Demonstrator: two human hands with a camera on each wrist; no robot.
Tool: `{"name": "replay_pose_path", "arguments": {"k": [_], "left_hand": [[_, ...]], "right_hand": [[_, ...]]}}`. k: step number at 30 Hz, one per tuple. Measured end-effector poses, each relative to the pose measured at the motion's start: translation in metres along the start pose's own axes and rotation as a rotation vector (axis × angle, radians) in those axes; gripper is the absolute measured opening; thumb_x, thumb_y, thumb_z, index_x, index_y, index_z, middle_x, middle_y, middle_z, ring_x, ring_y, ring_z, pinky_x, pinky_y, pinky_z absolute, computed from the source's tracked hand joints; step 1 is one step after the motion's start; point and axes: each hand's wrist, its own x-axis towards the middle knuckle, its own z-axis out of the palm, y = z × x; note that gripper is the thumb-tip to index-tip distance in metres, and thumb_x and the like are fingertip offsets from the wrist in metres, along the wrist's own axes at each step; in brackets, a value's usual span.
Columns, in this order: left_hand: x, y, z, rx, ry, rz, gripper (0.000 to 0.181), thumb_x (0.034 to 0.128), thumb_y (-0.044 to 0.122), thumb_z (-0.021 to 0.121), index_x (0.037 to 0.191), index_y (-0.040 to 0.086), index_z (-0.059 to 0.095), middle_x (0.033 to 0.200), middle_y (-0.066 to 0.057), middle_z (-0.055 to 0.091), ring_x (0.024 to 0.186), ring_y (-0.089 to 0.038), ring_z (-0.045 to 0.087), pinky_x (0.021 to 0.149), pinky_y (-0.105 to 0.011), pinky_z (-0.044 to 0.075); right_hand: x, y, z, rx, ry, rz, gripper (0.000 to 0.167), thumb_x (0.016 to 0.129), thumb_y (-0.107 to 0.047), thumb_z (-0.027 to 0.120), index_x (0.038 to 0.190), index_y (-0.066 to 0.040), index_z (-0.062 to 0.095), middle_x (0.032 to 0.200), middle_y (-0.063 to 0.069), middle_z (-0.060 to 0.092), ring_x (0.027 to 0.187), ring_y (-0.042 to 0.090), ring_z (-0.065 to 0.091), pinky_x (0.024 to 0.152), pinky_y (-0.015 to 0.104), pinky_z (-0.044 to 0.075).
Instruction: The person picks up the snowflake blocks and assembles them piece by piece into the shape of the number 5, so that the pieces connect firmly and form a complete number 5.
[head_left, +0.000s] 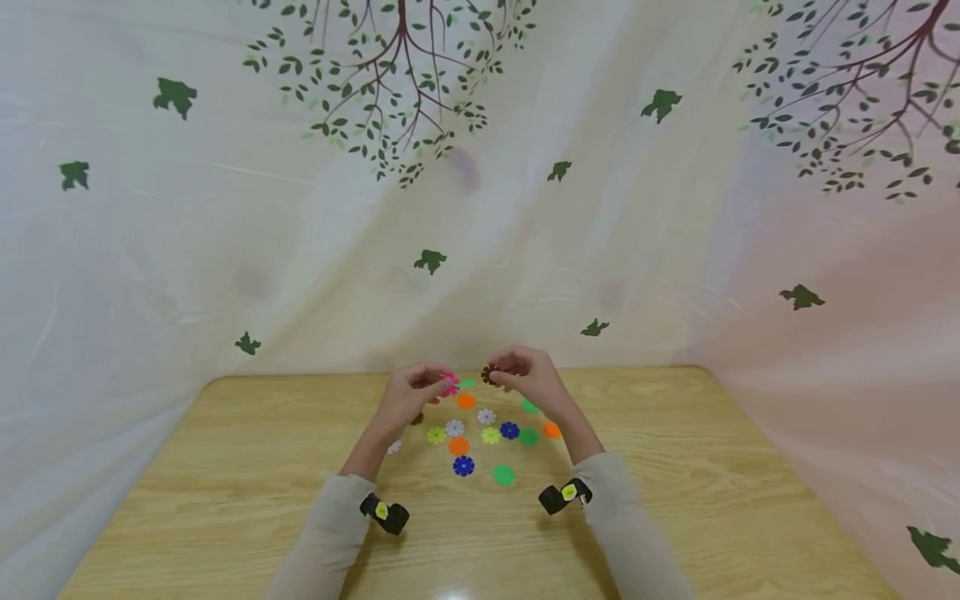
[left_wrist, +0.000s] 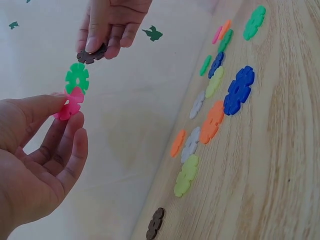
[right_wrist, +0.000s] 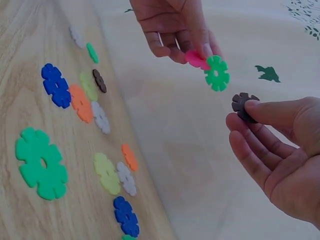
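Note:
Between thumb and fingers, my left hand pinches a pink snowflake disc. Joined to that pink disc is a green snowflake disc, sticking out toward the other hand. My right hand pinches a dark brown snowflake disc by its edge. A small gap separates the brown disc from the green one in the right wrist view. Both hands are raised over the far part of the table, with the discs facing each other.
Loose snowflake discs lie spread on the wooden table: several green, orange, white, yellow and blue ones, such as a blue disc and a green disc. A brown disc lies below the left hand. A printed cloth hangs behind the table.

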Motion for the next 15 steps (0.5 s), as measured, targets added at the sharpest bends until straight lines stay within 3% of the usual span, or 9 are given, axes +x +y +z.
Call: {"name": "replay_pose_path", "arguments": {"k": [2,5,8,11,15], "left_hand": [[0.0,0.001,0.0,0.002,0.006,0.005,0.026,0.098,0.018,0.07,0.117,0.0,0.071,0.106,-0.018,0.073,0.097,-0.036,0.067,0.087,-0.046,0.06],[0.0,0.002,0.0,0.011,0.018,0.008,0.028,0.098,0.019,0.07,0.118,0.0,0.072,0.107,-0.017,0.074,0.091,-0.025,0.067,0.087,-0.043,0.06],[0.0,0.002,0.0,0.006,0.027,0.014,0.027,0.0983,0.017,0.069,0.118,-0.001,0.071,0.109,-0.02,0.073,0.092,-0.025,0.067,0.084,-0.038,0.06],[0.0,0.001,0.001,0.0,0.03,0.025,0.027,0.0988,0.015,0.068,0.12,-0.002,0.07,0.111,-0.022,0.073,0.095,-0.031,0.067,0.082,-0.035,0.06],[0.0,0.001,0.001,-0.004,0.032,0.031,0.027,0.0984,0.016,0.069,0.119,-0.001,0.071,0.112,-0.023,0.072,0.088,-0.02,0.066,0.081,-0.032,0.06]], "right_hand": [[-0.001,-0.001,0.003,0.051,0.018,0.0,0.017,0.096,-0.004,0.069,0.111,0.003,0.068,0.104,0.025,0.072,0.089,0.038,0.071,0.08,0.052,0.061],[-0.001,0.0,0.007,0.112,0.028,0.016,0.017,0.095,-0.001,0.069,0.109,0.006,0.064,0.104,0.028,0.071,0.087,0.029,0.073,0.08,0.048,0.062],[-0.002,0.001,0.011,0.146,0.021,0.029,0.018,0.094,0.001,0.069,0.109,0.009,0.062,0.103,0.029,0.071,0.083,0.018,0.074,0.082,0.052,0.061],[-0.002,0.002,0.013,0.158,0.007,0.031,0.018,0.094,0.001,0.069,0.108,0.009,0.062,0.101,0.026,0.072,0.081,0.013,0.073,0.081,0.049,0.062],[-0.003,0.002,0.015,0.171,-0.01,0.029,0.017,0.095,0.0,0.069,0.109,0.008,0.063,0.1,0.024,0.073,0.08,0.013,0.073,0.076,0.036,0.063]]}}
